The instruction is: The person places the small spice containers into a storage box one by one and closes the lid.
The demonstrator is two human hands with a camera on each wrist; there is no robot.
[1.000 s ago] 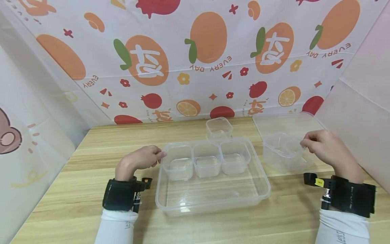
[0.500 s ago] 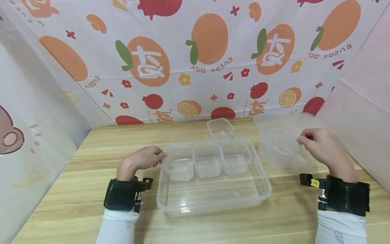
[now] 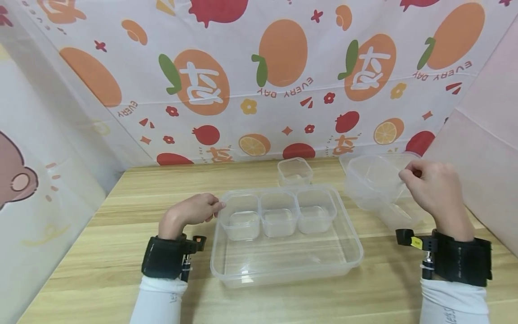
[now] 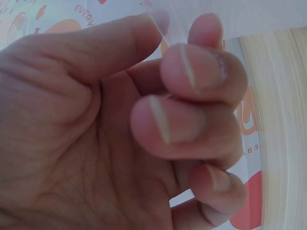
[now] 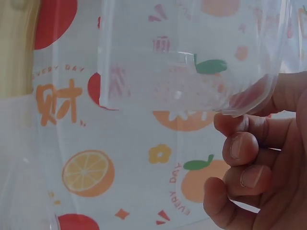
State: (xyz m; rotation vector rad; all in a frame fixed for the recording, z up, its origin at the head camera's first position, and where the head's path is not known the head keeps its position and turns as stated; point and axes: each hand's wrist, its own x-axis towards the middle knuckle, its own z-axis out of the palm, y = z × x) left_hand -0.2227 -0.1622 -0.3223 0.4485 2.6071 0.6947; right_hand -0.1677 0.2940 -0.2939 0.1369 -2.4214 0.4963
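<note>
My left hand [image 3: 195,209] pinches the left rim of a large clear plastic box [image 3: 283,252] between thumb and index finger. Clear plastic [image 4: 165,24] shows between those fingers in the left wrist view. Three small clear containers [image 3: 279,218] stand in a row along the box's far side. With my right hand [image 3: 433,184] I pinch the rim of a small clear container [image 3: 368,184], tilted and raised at the right. In the right wrist view, thumb and index finger hold that container [image 5: 144,81] at its corner, the other fingers curled below.
Behind the box stands another small clear container [image 3: 295,173]. One more clear container [image 3: 398,216] sits on the wooden table [image 3: 101,252] below my right hand. A clear flat lid [image 3: 406,157] lies at the back right. Fruit-printed cloth [image 3: 259,103] hangs along the table's far edge.
My right hand has lifted the small container up and away from the one on the table, tilting it. My left hand stays at the large box's rim. The head view shifted slightly.
</note>
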